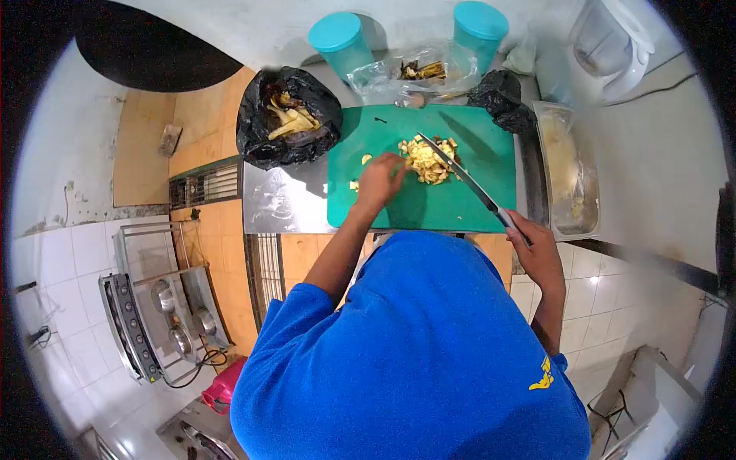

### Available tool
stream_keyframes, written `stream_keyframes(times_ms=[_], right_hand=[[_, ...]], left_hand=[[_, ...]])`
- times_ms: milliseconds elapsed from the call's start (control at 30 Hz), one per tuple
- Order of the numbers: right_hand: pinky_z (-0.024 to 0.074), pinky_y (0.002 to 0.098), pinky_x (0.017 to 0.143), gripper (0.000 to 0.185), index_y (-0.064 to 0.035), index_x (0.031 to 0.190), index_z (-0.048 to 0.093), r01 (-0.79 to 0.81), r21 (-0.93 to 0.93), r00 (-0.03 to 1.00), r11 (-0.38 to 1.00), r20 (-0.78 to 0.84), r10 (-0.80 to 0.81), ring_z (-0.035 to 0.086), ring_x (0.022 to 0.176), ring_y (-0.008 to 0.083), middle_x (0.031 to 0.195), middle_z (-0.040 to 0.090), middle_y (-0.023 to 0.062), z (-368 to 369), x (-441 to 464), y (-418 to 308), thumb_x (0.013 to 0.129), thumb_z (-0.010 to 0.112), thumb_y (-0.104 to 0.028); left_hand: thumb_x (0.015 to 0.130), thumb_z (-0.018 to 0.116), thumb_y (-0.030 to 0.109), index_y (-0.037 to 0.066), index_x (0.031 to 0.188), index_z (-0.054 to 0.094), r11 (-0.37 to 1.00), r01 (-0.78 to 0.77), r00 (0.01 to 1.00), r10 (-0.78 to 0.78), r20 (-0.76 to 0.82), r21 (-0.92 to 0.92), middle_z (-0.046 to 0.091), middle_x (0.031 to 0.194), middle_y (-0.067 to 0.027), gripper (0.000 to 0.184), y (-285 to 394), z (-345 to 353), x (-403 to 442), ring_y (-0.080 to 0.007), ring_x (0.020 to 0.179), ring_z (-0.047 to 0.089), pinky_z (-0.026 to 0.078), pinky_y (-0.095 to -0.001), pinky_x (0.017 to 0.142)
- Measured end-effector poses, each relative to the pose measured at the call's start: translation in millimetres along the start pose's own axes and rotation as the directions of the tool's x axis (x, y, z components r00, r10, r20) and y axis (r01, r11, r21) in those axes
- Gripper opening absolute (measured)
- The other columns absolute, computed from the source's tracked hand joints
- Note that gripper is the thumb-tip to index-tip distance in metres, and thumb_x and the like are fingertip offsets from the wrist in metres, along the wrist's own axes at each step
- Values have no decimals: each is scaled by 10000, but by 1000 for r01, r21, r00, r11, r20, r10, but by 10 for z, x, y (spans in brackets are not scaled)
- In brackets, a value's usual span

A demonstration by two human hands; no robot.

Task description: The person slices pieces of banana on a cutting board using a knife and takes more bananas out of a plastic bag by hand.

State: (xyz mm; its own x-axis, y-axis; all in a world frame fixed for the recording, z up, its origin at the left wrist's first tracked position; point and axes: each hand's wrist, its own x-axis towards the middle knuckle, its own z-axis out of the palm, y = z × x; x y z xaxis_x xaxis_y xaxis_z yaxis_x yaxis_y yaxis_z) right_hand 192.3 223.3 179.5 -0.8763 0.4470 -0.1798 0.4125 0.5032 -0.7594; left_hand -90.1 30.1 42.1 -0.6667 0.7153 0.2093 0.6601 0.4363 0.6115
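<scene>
A heap of chopped pale-yellow pieces (pixel 431 162) lies on the green cutting board (pixel 475 203). My right hand (pixel 530 239) is wrapped round the handle of a long knife (pixel 477 189), whose blade slants up and left across the heap. Just left of the heap is my left hand (pixel 383 176), its fingers bent and slightly blurred; whether they hold anything cannot be made out. A few loose pieces lie on the board left of that hand, one of them a small curved slice (pixel 366 159).
A black bag of peels (pixel 291 123) stands left of the board. Behind are two turquoise containers (pixel 343 46) (pixel 479 34), a clear plastic bag (pixel 383 75) and a crumpled black bag (pixel 502 100). A metal tray (pixel 575 221) is on the right.
</scene>
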Motion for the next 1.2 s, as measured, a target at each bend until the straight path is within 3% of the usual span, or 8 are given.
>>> stream_keyframes(times_ms=[133, 233, 333, 433, 633, 833, 1033, 1200], right_hand=[[518, 421, 860, 354, -76, 1273, 619, 7, -11, 1000, 1000, 18, -6, 665, 992, 372, 1114, 672, 219, 55, 40, 81, 953, 602, -225], [517, 431, 867, 350, -80, 1266, 624, 41, -52, 998, 998, 53, -39, 659, 1004, 378, 1121, 670, 220, 166, 136, 109, 954, 597, -236], [513, 444, 875, 348, -87, 1259, 628, 46, -49, 995, 998, 90, -41, 653, 1015, 386, 1128, 668, 216, 407, 216, 161, 954, 590, -252], [510, 471, 870, 369, -99, 1272, 615, 46, -75, 993, 996, 108, -38, 648, 1000, 398, 1105, 674, 211, 671, 257, 154, 959, 569, -289], [510, 488, 845, 393, -123, 1304, 591, 67, -147, 991, 987, 127, -48, 640, 942, 404, 1033, 675, 209, 1067, 289, 230, 967, 543, -320], [520, 481, 834, 396, -120, 1318, 578, 37, -163, 991, 986, 132, -16, 646, 951, 386, 1048, 673, 207, 1024, 271, 43, 972, 536, -308], [528, 480, 807, 428, -144, 1372, 528, 101, -219, 987, 970, 144, -70, 649, 927, 385, 1012, 671, 195, 933, 287, -11, 970, 539, -291], [522, 469, 771, 477, -140, 1413, 493, 67, -340, 968, 938, 250, 21, 641, 885, 364, 957, 660, 174, 839, 301, -259, 953, 579, -232]], left_hand=[[795, 725, 142, 57, 976, 707, 942, 187, 974, -142, -175, 278, 673, 1007, -139, 200, -443, -151, 22, -362, 945, 633, 513, -443, 834], [774, 730, 133, 66, 972, 717, 943, 170, 985, -155, -76, 287, 695, 982, -134, 209, -585, -250, 32, -344, 911, 648, 527, -435, 808], [766, 735, 146, 81, 948, 725, 959, 252, 963, -262, 69, 127, 719, 946, -108, 194, -456, -237, -23, -320, 858, 663, 542, -430, 760], [756, 745, 169, 89, 923, 726, 970, 234, 958, -242, 155, 66, 731, 910, -80, 186, -306, -180, -117, -303, 812, 674, 549, -420, 707], [765, 768, 261, 125, 955, 717, 954, 183, 983, -180, -36, 237, 716, 923, -62, 239, -150, -107, -303, -316, 868, 651, 523, -430, 744], [750, 771, 246, 146, 950, 698, 927, 275, 961, -258, -100, 257, 671, 948, -40, 236, -69, -9, -331, -281, 946, 601, 448, -450, 850], [765, 755, 229, 161, 958, 695, 955, 128, 991, -114, -67, 268, 674, 943, -35, 214, -253, 28, -291, -288, 963, 598, 419, -498, 929], [785, 739, 222, 166, 975, 709, 954, 83, 996, -76, -35, 289, 705, 986, -55, 201, -311, -14, -310, -289, 969, 614, 442, -458, 888]])
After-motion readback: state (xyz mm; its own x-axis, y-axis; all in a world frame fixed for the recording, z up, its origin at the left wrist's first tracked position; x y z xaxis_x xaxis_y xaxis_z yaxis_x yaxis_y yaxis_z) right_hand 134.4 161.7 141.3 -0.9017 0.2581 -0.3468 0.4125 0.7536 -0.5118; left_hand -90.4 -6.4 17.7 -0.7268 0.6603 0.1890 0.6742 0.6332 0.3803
